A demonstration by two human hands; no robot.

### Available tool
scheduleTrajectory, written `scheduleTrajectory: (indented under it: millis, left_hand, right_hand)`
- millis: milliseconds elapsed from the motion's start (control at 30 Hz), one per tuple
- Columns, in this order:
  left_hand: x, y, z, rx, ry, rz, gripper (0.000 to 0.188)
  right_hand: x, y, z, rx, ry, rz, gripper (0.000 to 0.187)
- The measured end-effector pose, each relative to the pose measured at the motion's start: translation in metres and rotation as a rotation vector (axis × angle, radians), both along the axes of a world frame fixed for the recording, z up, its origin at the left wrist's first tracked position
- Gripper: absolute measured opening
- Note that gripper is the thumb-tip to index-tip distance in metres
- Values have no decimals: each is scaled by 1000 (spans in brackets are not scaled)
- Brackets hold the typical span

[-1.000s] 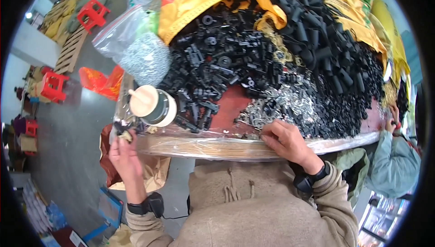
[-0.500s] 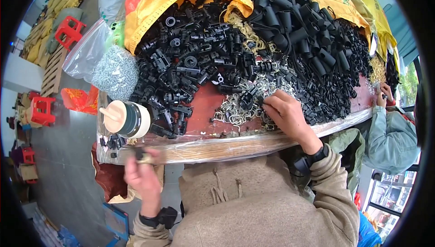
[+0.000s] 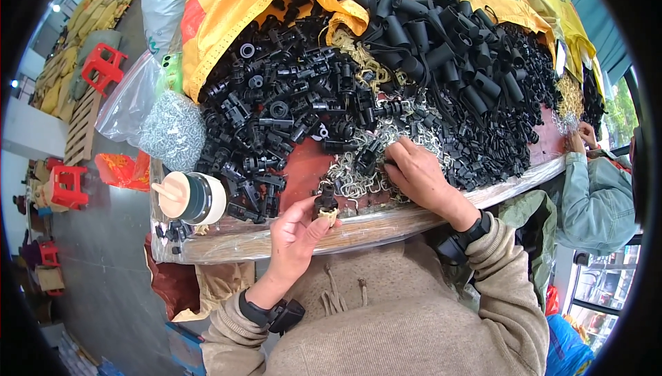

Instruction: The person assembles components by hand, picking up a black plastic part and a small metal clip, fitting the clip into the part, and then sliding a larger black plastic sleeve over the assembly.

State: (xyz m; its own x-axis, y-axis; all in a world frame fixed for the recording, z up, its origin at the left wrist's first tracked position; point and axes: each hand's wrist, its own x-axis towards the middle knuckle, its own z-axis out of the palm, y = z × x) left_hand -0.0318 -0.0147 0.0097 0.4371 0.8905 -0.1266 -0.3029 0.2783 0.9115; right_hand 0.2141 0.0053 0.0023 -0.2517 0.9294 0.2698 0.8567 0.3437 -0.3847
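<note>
My left hand is closed around a black plastic fitting, holding it over the table's near edge. A pale yellowish bit shows at the thumb tip; I cannot tell what it is. My right hand rests at the heap of silvery bent-wire rings, fingers pinched together. Whatever sits between those fingertips is hidden or too small to name. Just left of them, another black plastic fitting lies on the rings. Small black clips are heaped beyond my right hand.
Black plastic fittings pile up at left, black tubes with straps at the back. A cream and dark green cup stands by a bag of screws. Yellow sacks line the far side. At right a co-worker's sleeve shows.
My left hand has come up and to the right from beside the cup, carrying the black plastic fitting. The right hand has stayed at the rings. The view has shifted slightly.
</note>
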Motion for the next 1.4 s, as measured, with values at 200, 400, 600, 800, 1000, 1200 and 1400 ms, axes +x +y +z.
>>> scheduleTrajectory:
  millis: [200,400,600,800,1000,1200,1400]
  left_hand:
    - [5,3,-2,-78,-28,-17,37]
    - [14,5,0,-145,-32,-20,34]
    - [29,11,6,-250,-67,-60,33]
    - [39,13,10,-340,-137,-157,26]
    - [41,8,7,-428,-213,-162,28]
    - [45,8,10,-359,-186,-231,24]
    - [36,15,2,-229,-142,-290,23]
  right_hand:
    - [2,-1,9,-98,317,-39,19]
    - [1,-7,8,-389,788,-64,22]
    - [-17,-20,32,-535,1204,51,20]
    - [-33,-21,33,-105,774,194,22]
    - [-39,-31,24,-9,690,156,25]
    - [-35,-38,22,71,616,152,27]
    - [30,-11,36,316,275,-152,18]
